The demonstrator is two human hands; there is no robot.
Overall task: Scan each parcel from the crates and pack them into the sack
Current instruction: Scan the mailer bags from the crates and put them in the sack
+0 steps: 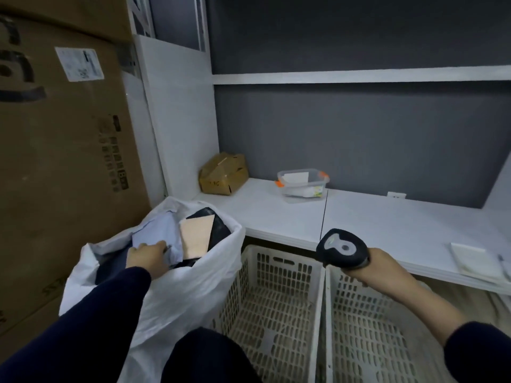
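A white sack [177,294] stands open at the lower left, holding several parcels: a pale blue mailer [156,233], a tan envelope [195,238] and a black bag [218,228]. My left hand [146,258] reaches into the sack's mouth and grips the edge of the pale blue mailer. My right hand [381,268] holds a black barcode scanner [341,248] above the crates. Two white perforated crates [272,308] [370,327] sit side by side below; no parcels show inside them.
Tall cardboard boxes [60,150] wall off the left side. A white counter [367,217] carries a crumpled cardboard box [223,172], a clear plastic tub [302,183] and papers with a pen [475,261]. A white shelf [359,76] runs above.
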